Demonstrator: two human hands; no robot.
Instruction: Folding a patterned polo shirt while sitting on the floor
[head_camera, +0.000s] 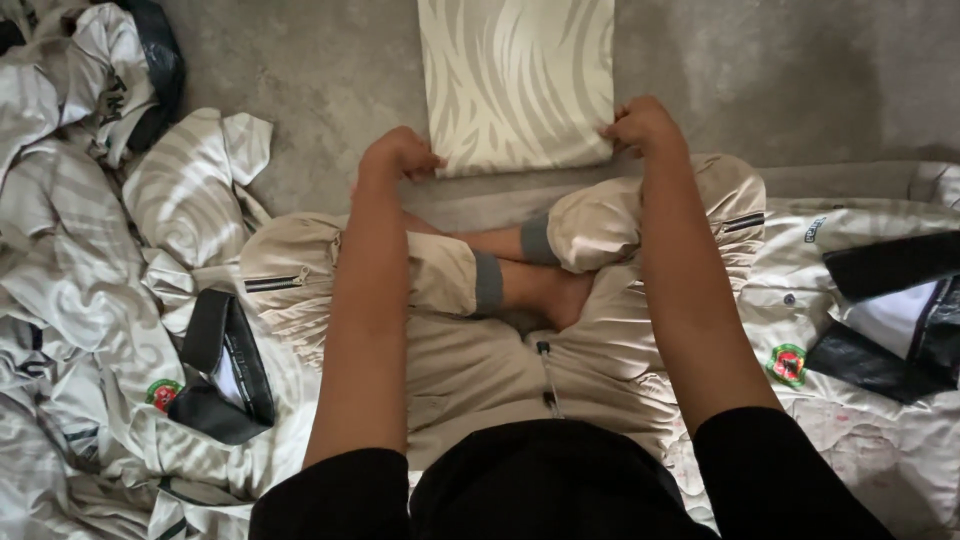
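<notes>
Cream striped folded cloth lies flat on floor ahead of my crossed legs; left hand and right hand closed, pinching its near corners to keep it square.

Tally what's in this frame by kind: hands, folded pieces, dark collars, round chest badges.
Hands: 2, left hand and right hand, both gripping the near edge of the folded piece
Folded striped fabric piece: 1
Dark collars: 2, one at left, one at right
Round chest badges: 2, left, right
Total: 7
</notes>
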